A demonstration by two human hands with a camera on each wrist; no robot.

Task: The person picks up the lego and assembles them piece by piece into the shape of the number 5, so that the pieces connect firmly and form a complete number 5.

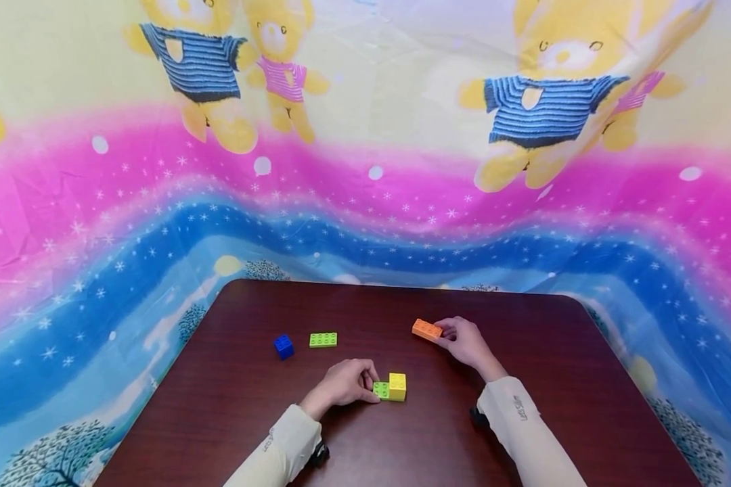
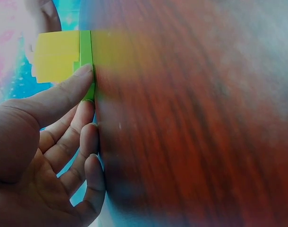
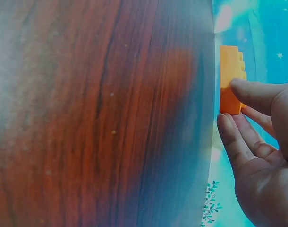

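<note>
Orange brick (image 1: 428,329): beyond and right of yellow block (image 1: 397,387). I see the right hand (image 1: 466,341) pinching its end, thumb (image 3: 257,93) and fingertips (image 3: 224,124) barely parted. Left hand (image 1: 344,382) pinches green plate (image 1: 380,390) under yellow block; only my left-wrist view shows its other fingers (image 2: 93,177) loosely curled.

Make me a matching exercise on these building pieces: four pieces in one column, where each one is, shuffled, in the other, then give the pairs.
1. Orange brick
2. Yellow brick
3. Blue brick
4. Loose green plate

A. Farthest left of the four
B. Held by the right hand
C. Just right of the blue brick
D. On the green base the left hand pinches

Pairs: 1-B, 2-D, 3-A, 4-C.
</note>
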